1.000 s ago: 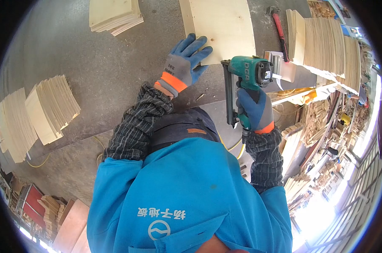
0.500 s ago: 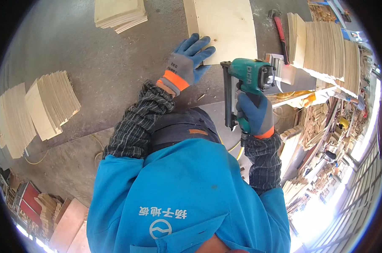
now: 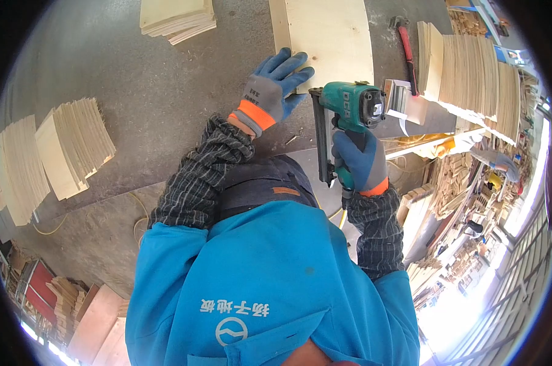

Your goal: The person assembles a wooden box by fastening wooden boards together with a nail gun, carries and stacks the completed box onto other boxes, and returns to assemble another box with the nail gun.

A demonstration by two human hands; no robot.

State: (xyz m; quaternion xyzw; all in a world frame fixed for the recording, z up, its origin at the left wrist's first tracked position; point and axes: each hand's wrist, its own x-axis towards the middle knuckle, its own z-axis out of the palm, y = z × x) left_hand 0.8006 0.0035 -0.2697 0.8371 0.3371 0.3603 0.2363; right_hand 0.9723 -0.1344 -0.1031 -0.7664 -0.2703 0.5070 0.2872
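Observation:
My right hand [image 3: 362,160], in a blue and grey glove, is wrapped around the handle of a green and black staple gun [image 3: 343,100]. The tool's nose is close to the near edge of a pale wooden board [image 3: 334,46]. A narrow wood strip [image 3: 280,24] runs along the board's left side. My left hand [image 3: 274,88], gloved too, has its fingers spread. Its fingertips rest at the lower left corner of the board and the strip.
A red-handled hammer [image 3: 407,55] lies right of the board, near staple strips [image 3: 399,97]. Thin wood pieces are stacked at the right [image 3: 471,73], upper left [image 3: 177,18] and left [image 3: 74,146] of the dark worktable [image 3: 166,91]. Another person [image 3: 501,165] bends far right.
My right hand has moved the staple gun slightly left, towards my left hand. The left hand stays almost in place at the board's corner.

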